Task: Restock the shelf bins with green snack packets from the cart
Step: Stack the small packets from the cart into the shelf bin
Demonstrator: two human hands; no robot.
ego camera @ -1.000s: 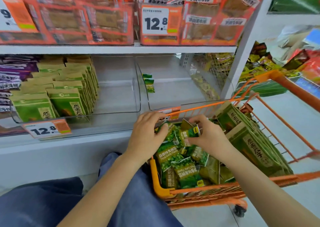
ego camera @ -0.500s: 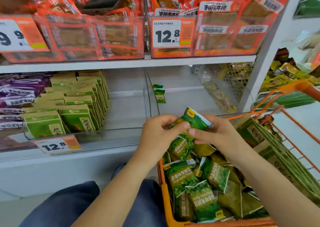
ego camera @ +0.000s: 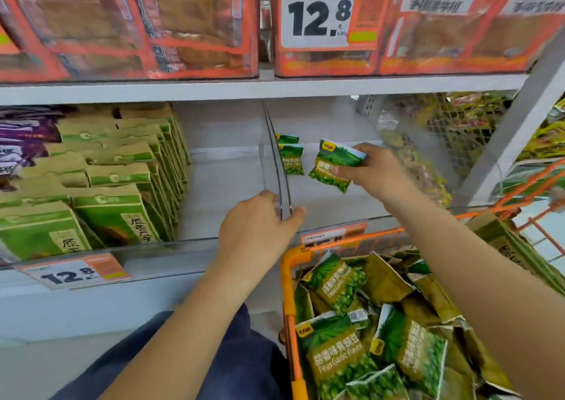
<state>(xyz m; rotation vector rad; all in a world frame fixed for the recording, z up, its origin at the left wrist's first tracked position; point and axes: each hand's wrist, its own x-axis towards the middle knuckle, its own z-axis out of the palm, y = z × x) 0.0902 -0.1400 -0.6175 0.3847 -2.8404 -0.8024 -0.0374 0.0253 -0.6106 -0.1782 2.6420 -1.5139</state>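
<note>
My right hand (ego camera: 371, 172) pinches a green pea packet (ego camera: 333, 164) and holds it inside the clear right shelf bin (ego camera: 336, 213), above its floor. Two more green packets (ego camera: 291, 155) stand at the bin's back left, against the clear divider (ego camera: 276, 167). My left hand (ego camera: 260, 225) grips the front end of that divider, fingers curled around it. Below at the right, the orange cart (ego camera: 289, 280) holds several green pea packets (ego camera: 336, 353) in a loose pile.
The left bin (ego camera: 220, 185) holds rows of green-and-tan boxes (ego camera: 116, 185) and purple packs (ego camera: 21, 143) at far left. Orange packs (ego camera: 128, 23) fill the upper shelf. Price tags (ego camera: 73, 272) hang on the bin fronts. Flat green-tan boxes (ego camera: 513, 247) lean in the cart's right side.
My right hand lifted one green packet out of the cart and carried it up into the right bin. My left hand let go of the packet and moved to the divider.
</note>
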